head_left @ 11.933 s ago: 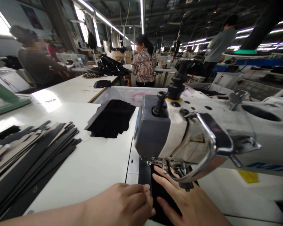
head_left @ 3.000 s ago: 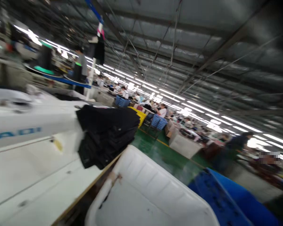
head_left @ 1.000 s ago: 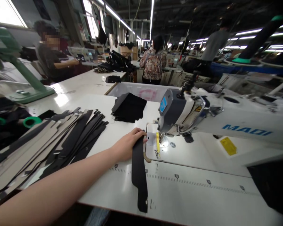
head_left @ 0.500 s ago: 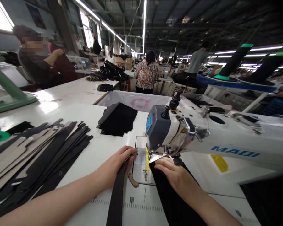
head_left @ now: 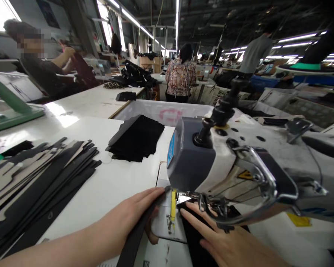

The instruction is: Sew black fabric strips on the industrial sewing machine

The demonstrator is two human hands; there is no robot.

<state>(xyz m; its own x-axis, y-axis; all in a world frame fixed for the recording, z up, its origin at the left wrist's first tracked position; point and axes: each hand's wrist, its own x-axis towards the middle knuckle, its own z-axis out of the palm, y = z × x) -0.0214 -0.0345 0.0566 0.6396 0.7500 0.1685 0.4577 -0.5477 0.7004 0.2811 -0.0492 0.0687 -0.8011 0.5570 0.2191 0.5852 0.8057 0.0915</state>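
Fingers point(head_left: 153, 194) of the left hand point(head_left: 130, 218) curl over a long black strip point(head_left: 133, 237), thumb beneath it, gripping it at the edge of the metal plate point(head_left: 163, 222) under the sewing machine point(head_left: 225, 163). At 3 o'clock from that hand, across a yellow guide point(head_left: 173, 205), the right hand point(head_left: 225, 241) lies flat with fingers spread and straight, pressing a black cloth piece point(head_left: 193, 237) onto the table point(head_left: 114, 185); it grasps nothing. Its fingertips reach just under the machine's presser foot point(head_left: 208, 204), which the machine's curved guard partly hides, so the needle cannot be made out.

At 9 o'clock from the hands, a fanned pile of black and grey strips point(head_left: 36, 185) covers the table's left side. At 11 o'clock sits a stack of black cut pieces point(head_left: 136, 137), well apart from the hands. Beyond it, at 12 o'clock, stands a white bin point(head_left: 161, 109). Farther back, a person in a patterned shirt point(head_left: 180, 76) faces away, and another person point(head_left: 44, 70) sits at a table at 10 o'clock.
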